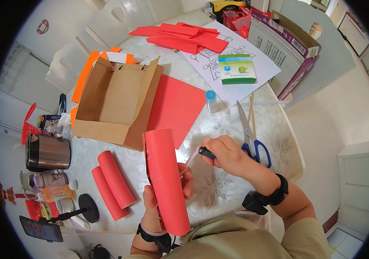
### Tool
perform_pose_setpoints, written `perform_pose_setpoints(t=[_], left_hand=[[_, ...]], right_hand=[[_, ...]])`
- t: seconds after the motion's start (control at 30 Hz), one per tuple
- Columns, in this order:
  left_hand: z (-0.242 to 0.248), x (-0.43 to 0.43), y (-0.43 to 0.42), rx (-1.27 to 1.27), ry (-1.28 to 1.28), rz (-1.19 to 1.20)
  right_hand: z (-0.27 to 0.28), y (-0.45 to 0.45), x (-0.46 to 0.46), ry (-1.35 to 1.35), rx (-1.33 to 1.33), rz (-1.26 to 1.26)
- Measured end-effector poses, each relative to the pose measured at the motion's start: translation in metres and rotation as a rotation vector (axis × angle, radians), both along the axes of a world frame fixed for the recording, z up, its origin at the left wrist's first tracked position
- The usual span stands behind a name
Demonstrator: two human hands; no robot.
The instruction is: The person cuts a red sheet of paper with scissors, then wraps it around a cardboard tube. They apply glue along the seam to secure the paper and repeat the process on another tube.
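Note:
My left hand holds a long red paper-covered tube and a thin translucent stick, whose upper end is beside the lighter. In my right hand is a dark lighter, its tip towards the stick; whether it is lit I cannot tell. Blue-handled scissors and wooden chopsticks lie just beyond my right hand. Two thinner red tubes rest side by side on the left. Past the large tube are an open brown cardboard box and a red sheet.
A glue stick, a small green-white box on a line drawing, and folded red paper lie farther back. At left stand a steel kettle, bottles and a phone stand. A purple carton is back right.

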State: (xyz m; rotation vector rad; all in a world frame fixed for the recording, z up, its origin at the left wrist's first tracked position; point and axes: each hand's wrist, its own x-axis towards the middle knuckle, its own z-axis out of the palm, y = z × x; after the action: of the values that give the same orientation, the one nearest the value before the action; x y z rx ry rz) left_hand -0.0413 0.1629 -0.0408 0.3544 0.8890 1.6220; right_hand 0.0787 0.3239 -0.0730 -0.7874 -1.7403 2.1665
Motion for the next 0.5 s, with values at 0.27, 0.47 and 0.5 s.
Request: perform_pose_setpoints(t=[0.27,0.47,0.5], left_hand=[[-0.0011,-0.0004,-0.0010,0.000,-0.001,-0.013],[-0.0031,-0.0013,-0.0005,0.021,-0.012,-0.012],[-0.0028,-0.0010,-0.0002,0.018,-0.013,-0.008]], right_hand=[[-0.0011,0.0012,0.0005,0.014,0.011,0.001],[-0.0016,0.0017,0.0005,0.011,0.004,-0.028],[-0.0016,0.0021,0.0009,0.008,0.002,-0.027]])
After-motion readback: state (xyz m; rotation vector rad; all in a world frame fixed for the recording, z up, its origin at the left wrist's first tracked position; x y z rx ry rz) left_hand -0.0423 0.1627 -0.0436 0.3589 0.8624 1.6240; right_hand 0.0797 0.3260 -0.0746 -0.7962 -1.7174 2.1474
